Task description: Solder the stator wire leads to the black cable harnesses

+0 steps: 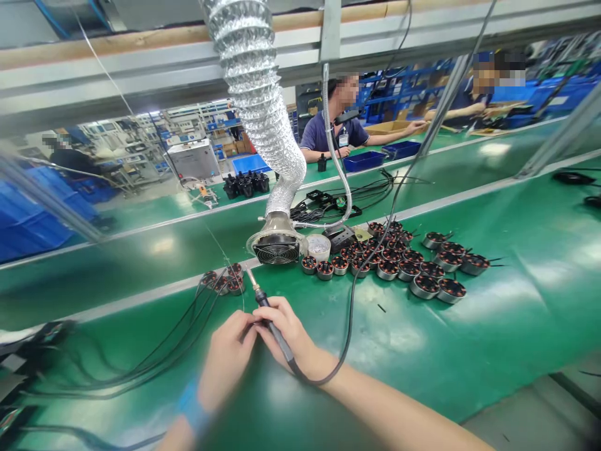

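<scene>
My right hand (288, 335) is closed around the dark handle of a soldering iron (277, 335), with its metal tip pointing up and away from me. Close against it, my left hand (230, 351) is pinched on a thin solder wire (243, 294) that runs up from the fingers. Something small and dark shows between the fingertips of both hands, too hidden to name. A blue band (191, 401) circles my left wrist. Beyond the iron's tip, to the left, several small motor stators (235, 285) with black cables lie on the green mat.
A fume duct (267, 113) with a fan grille (278, 250) hangs ahead. Many round motor stators (387, 269) stand to the right, near a white tub (319, 246). Black cables (141, 376) cross the left side. A co-worker (328, 128) sits across, by blue trays (364, 161).
</scene>
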`<state>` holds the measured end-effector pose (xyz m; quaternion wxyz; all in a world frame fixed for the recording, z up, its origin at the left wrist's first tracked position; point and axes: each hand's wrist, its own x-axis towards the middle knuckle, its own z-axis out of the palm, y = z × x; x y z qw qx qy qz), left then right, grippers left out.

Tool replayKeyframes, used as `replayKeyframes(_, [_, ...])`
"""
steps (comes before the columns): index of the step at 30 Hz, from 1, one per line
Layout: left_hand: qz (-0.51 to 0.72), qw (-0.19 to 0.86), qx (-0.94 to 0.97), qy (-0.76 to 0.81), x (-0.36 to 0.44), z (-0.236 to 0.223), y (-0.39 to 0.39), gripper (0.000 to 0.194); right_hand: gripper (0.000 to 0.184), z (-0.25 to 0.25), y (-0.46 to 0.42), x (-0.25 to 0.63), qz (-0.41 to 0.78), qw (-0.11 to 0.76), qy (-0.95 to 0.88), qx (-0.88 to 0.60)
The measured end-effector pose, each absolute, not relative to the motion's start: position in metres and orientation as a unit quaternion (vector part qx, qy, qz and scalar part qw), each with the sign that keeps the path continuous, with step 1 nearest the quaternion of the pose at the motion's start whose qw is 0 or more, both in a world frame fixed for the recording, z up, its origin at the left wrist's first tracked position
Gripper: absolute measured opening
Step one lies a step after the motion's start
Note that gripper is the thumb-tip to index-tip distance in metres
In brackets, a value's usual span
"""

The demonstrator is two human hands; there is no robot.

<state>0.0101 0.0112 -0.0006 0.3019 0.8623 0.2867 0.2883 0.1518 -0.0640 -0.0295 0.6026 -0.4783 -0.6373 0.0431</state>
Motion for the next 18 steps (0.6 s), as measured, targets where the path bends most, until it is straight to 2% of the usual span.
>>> replayKeyframes(8, [0.278,0.288,0.858,0.320,0.011,0.002,0.006,0.016,0.047,-0.033,-0.064,0.151,0.037,0.581,-0.650,-0.488])
replayKeyframes(14, [0.265,0.337,0.842,0.327,0.012,0.006,0.003,0.011,0.054,-0.040,-0.061,0.150,0.034,0.582,-0.643,-0.496])
replayKeyframes(18, [0.257,0.337,0.844,0.330,0.011,0.005,0.002,0.012,0.052,-0.040,-0.060,0.150,0.044,0.580,-0.644,-0.497])
